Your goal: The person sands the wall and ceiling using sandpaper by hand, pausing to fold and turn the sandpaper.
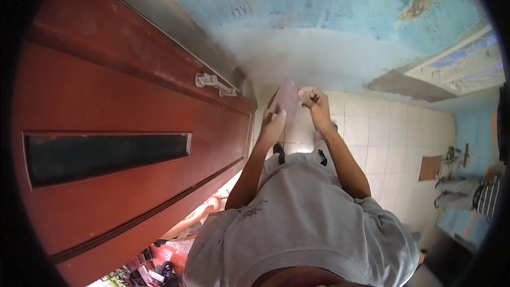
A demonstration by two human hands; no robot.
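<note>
A flat pinkish-mauve sheet point(287, 98), paper-like, is held out in front of my body, above the tiled floor. My left hand point(273, 126) grips it from below, with the thumb lying on its face and the fingers behind it. Just to the right is my right hand point(317, 107), its fingers pinched together beside the sheet's right edge. A small pinkish bit point(305, 96) shows at those fingertips; whether it is joined to the sheet I cannot make out.
On the left stands a red-brown door point(111, 95) with a white handle point(215, 83) and a narrow dark glass panel point(106, 154). A blue, patchy wall point(297, 10) rises ahead. Pale floor tiles point(374, 133) spread right. A person point(199, 215) is partly visible past the door's edge.
</note>
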